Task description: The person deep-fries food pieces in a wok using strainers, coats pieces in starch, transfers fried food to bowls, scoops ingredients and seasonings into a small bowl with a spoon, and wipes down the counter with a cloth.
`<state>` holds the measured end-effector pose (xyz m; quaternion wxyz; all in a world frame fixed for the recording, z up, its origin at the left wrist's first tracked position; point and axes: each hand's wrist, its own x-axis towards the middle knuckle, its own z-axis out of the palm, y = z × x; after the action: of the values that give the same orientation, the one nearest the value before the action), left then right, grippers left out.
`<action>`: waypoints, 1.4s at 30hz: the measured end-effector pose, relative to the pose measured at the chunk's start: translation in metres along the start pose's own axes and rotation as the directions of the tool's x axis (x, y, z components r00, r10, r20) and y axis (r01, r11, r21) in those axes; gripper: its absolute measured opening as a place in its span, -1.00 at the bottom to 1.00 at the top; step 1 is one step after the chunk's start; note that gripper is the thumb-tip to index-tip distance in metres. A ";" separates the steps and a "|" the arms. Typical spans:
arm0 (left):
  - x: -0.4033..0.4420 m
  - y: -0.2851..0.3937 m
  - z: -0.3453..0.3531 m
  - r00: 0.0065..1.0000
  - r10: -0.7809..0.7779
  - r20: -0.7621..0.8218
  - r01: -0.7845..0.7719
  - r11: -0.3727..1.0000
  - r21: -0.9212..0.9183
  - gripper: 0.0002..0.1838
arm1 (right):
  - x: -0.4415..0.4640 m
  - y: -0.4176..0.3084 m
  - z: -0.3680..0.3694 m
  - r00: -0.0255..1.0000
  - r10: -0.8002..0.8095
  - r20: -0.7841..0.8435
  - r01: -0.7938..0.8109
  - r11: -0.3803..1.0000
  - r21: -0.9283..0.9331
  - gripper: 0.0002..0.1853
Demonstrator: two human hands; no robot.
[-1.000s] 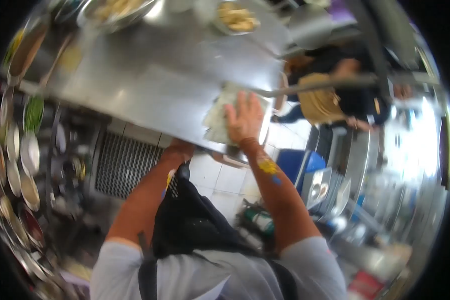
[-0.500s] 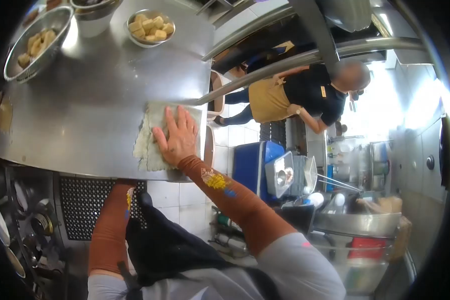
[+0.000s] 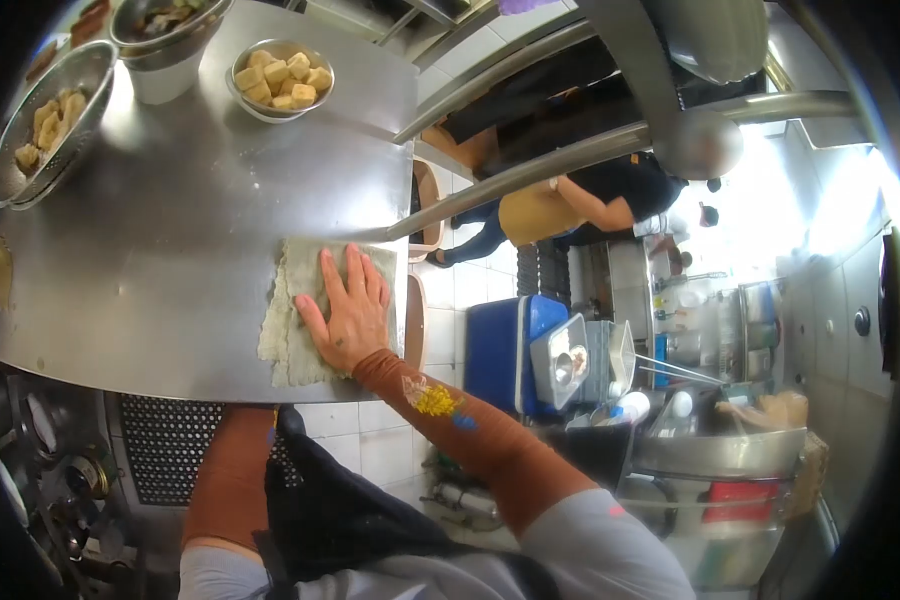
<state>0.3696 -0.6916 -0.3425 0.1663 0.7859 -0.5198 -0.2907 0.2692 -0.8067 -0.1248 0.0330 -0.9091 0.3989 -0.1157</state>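
A folded, pale grey-green cloth (image 3: 295,345) with ragged edges lies on the steel table (image 3: 190,260), near its right-hand corner. My right hand (image 3: 353,315) presses flat on the cloth, fingers spread and palm down. Of my left arm only the brown sleeve (image 3: 232,460) shows. The left hand itself is hidden below the table's front edge.
A bowl of cut yellowish cubes (image 3: 282,82), a perforated metal bowl (image 3: 55,125) and another container (image 3: 165,50) stand at the back. Metal posts (image 3: 530,170) rise at the table's right. Beyond are a person in a tan apron (image 3: 540,212) and a blue cooler (image 3: 500,350).
The view has swung to the right since the first frame and steadied. My right hand stays spread on the cloth. Lately the person in the apron has turned and bent an arm.
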 end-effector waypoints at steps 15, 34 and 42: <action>-0.003 -0.012 -0.001 1.000 -0.017 -0.002 0.017 0.999 -0.036 -0.65 | 0.001 -0.003 0.002 0.999 0.012 0.031 -0.012 1.000 -0.013 -0.30; -0.048 -0.053 0.030 0.877 -0.215 -0.430 -0.028 0.870 -0.492 -0.78 | -0.086 -0.059 -0.009 0.834 -0.494 -0.246 0.546 0.803 0.238 -0.60; -0.098 -0.077 0.058 0.836 -0.301 -0.458 0.073 0.889 -0.452 -0.83 | -0.121 -0.017 0.185 0.979 -0.036 0.198 0.043 0.999 -0.032 -0.32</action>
<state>0.3598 -0.5684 -0.4024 0.4328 0.8288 -0.3004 -0.1884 0.2456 -0.7125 -0.3245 0.0539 -0.9243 0.3775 -0.0183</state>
